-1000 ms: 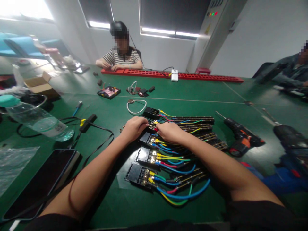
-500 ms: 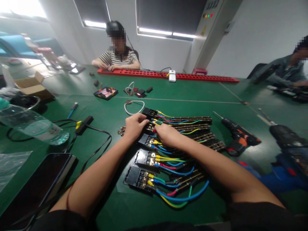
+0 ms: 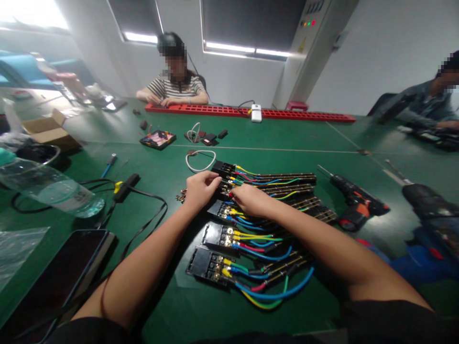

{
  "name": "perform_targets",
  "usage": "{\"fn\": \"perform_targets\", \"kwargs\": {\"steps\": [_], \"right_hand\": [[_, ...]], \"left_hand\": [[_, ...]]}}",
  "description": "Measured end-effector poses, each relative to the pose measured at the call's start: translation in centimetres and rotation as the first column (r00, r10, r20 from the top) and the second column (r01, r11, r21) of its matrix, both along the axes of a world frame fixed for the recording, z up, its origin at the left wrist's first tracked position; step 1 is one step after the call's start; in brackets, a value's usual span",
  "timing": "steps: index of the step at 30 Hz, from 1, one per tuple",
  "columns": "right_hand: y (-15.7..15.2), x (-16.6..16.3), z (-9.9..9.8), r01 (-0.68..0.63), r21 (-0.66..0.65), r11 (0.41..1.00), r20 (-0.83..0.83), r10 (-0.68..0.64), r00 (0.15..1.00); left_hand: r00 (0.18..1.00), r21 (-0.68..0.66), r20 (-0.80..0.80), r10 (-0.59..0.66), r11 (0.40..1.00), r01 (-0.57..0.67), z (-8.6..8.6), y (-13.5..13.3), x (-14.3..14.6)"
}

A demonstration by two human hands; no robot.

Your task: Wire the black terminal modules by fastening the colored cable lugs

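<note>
My left hand (image 3: 200, 190) is bent over the left part of a black terminal block (image 3: 225, 189), thumb and fingers closed on it. Close by on the right, my right hand (image 3: 248, 199) pinches a wire with a red terminal sleeve (image 3: 231, 194) at the same block's contacts. Its fingertips partly hide the wire end. One more terminal block (image 3: 224, 167) lies beyond my hands. Nearer to me sit several others, among them a front terminal block (image 3: 203, 263). Yellow, blue, red and green wires (image 3: 292, 295) run from them to dark slim strips (image 3: 290, 177) on the right.
A cordless screwdriver (image 3: 358, 200) and a blue power drill (image 3: 426, 248) lie at right. On the left are a phone (image 3: 60, 282), a plastic bottle (image 3: 60, 191) and a black cable (image 3: 158, 197). Small brass pieces (image 3: 181, 196) lie beside my left hand. A co-worker (image 3: 179, 86) sits behind a red rail (image 3: 287, 113).
Both hands stay at the same block with only slight finger shifts; my right fingertips have drawn slightly right. The view has shifted a little.
</note>
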State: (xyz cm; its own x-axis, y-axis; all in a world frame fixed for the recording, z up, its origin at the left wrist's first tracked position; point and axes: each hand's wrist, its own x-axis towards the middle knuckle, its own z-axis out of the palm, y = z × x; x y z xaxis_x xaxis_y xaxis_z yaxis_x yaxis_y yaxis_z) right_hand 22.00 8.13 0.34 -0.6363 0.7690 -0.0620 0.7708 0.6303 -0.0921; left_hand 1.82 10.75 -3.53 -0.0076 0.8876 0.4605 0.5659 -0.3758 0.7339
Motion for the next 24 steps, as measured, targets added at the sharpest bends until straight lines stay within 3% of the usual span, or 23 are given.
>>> {"fn": "perform_targets", "kwargs": {"steps": [15,20,24], "right_hand": [[0.17,-0.06,-0.19,0.031,0.036,0.999,-0.040,-0.030,0.999],[0.28,-0.23,0.00,0.049,0.025,0.998,-0.022,-0.048,0.999],[0.53,-0.18,-0.02,0.039,0.035,0.999,-0.027,-0.038,0.999]], "left_hand": [[0.992,0.020,-0.044,-0.118,0.993,0.119,-0.13,0.08,-0.79],[0.975,0.006,0.014,-0.220,0.976,0.220,0.15,-0.33,-0.79],[0.944,-0.004,-0.041,-0.327,0.945,0.327,0.19,-0.30,-1.07]]}}
